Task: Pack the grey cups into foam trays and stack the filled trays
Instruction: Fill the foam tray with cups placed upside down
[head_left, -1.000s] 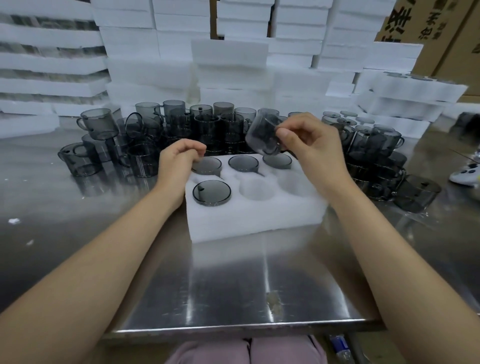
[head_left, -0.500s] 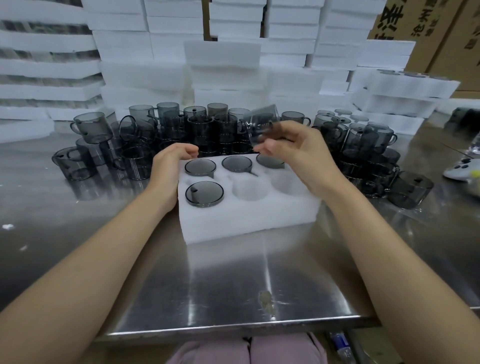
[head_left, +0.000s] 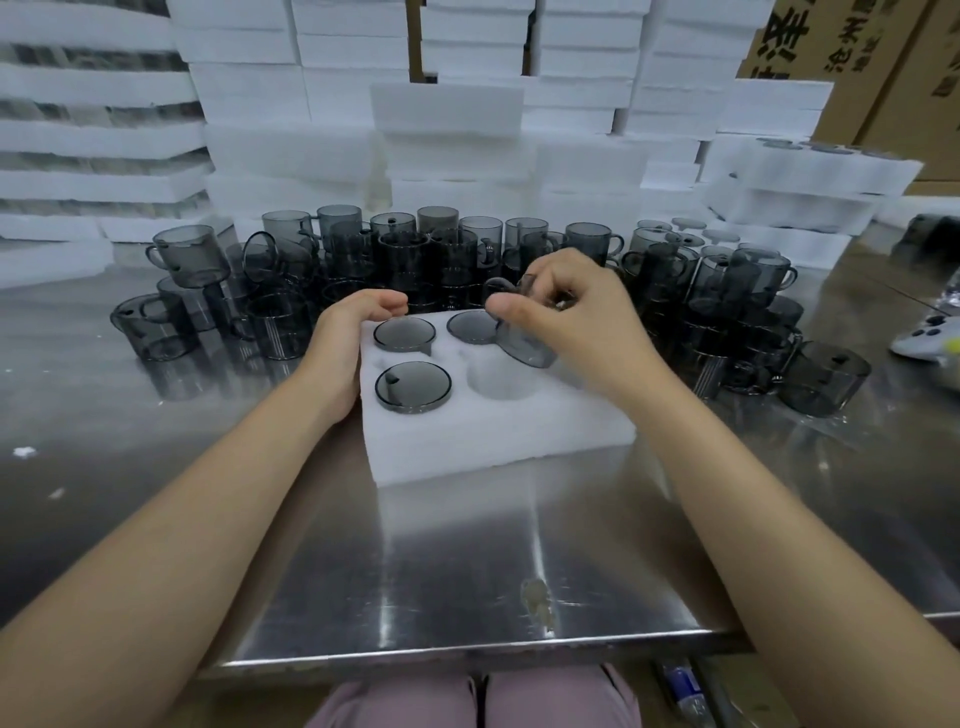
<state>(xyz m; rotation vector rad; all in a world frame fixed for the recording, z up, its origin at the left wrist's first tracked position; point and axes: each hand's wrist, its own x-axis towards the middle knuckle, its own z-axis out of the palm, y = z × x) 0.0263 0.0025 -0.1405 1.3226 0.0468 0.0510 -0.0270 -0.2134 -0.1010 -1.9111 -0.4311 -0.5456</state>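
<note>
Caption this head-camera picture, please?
Right hand holds a grey cup over a foam tray; left hand rests against its edge.
</note>
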